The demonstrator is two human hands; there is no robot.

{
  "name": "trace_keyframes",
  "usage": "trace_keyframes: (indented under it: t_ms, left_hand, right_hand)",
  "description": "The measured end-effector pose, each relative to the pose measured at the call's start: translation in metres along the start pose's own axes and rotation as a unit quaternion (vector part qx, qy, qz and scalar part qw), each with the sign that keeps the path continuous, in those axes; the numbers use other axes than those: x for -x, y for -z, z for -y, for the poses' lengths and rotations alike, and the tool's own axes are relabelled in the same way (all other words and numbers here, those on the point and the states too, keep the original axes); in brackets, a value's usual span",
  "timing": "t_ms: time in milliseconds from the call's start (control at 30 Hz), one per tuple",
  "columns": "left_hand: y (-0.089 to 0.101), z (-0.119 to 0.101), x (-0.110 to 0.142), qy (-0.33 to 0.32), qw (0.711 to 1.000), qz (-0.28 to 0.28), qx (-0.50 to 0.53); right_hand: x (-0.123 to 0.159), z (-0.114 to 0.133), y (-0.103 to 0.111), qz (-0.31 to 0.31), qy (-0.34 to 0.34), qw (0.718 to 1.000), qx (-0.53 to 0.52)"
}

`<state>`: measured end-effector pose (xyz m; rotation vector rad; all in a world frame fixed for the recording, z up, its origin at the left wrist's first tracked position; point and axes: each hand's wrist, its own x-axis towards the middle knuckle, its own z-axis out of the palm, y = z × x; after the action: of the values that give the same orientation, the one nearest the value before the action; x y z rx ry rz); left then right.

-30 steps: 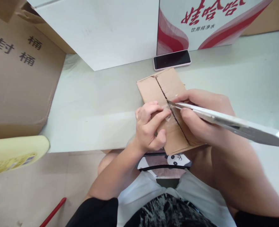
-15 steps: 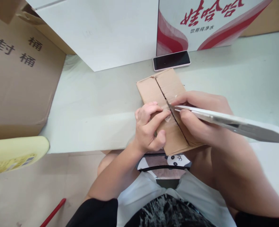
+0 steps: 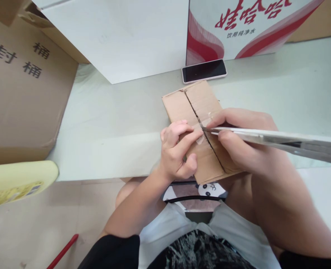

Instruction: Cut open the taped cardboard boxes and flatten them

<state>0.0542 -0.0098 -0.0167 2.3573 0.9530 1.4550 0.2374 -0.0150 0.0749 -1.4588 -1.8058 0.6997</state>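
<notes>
A small brown cardboard box [image 3: 182, 106] sits near the table's front edge, tilted in view, with a dark seam between its two flaps. My left hand [image 3: 178, 149] presses on the left flap with bent fingers, its index fingertip close to the seam, holding the box. My right hand [image 3: 246, 138] grips a long silver-white utility knife [image 3: 280, 144] in a pinch near its front end. The knife's tip meets the seam about halfway along, beside a torn bit of clear tape [image 3: 200, 140]. The knife's rear end runs out of view at the right.
A black-screened phone [image 3: 204, 71] lies just beyond the box, before a white carton with red print [image 3: 235, 45]. At left stand a large brown carton [image 3: 25, 97] and a pale yellow bottle [image 3: 19, 181]. The pale green table cover [image 3: 112, 130] ends near my lap.
My right hand has drawn the utility knife slightly toward me and to the right along the seam. The left hand and box look unmoved.
</notes>
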Motion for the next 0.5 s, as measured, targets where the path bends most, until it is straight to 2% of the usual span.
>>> trace_keyframes:
  t_ms: [233, 500]
  left_hand:
    - [-0.0010, 0.0003, 0.0001, -0.002, 1.000, -0.004, -0.007]
    - [0.0000, 0.0000, -0.0004, -0.002, 1.000, 0.002, -0.014]
  right_hand:
    - [0.0029, -0.0051, -0.0020, -0.020, 0.020, 0.999, -0.018]
    - [0.0038, -0.0007, -0.0004, 0.002, 0.000, 0.999, -0.037]
